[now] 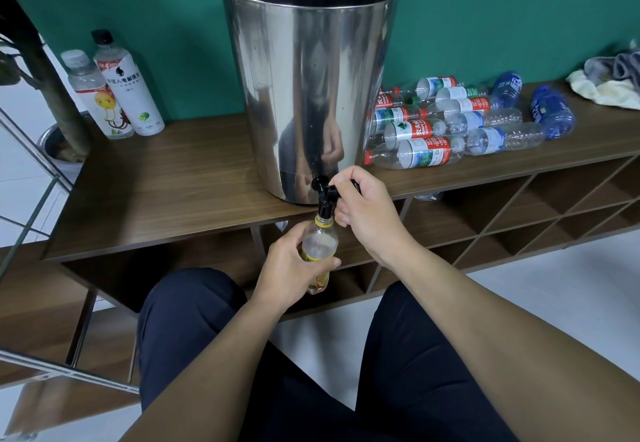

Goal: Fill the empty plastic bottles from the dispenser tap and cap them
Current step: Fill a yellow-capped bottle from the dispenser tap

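Here the steel dispenser (pixel 308 88) stands upright on the wooden shelf unit (pixel 166 185), close to its front edge, with its black tap (pixel 325 195) sticking out past the edge. Both forearms reach forward from the bottom of the view, over the person's dark-trousered knees. The right hand (pixel 363 209) is raised to the tap, fingers curled round the black lever so that most of it is covered. The left hand (pixel 294 265) sits lower and grips a small bottle (pixel 320 247) with a yellow label, thumb across its front and fingers wrapped behind. The bottle is held upright below the shelf edge, its open neck right under the spout and apparently touching it. Its upper part looks clear; how far it is filled is hard to judge, because the hand hides the lower part.

To the right of the dispenser a heap of empty bottles (pixel 450 123) lies on its side on the shelf, most with red and white labels, some blue. Further right, near the wall, lie crumpled cloths (pixel 609 81). To the left of the dispenser two capped bottles (pixel 114 91) stand upright side by side against the green wall, well apart from the hands. Open compartments run beneath the shelf top.
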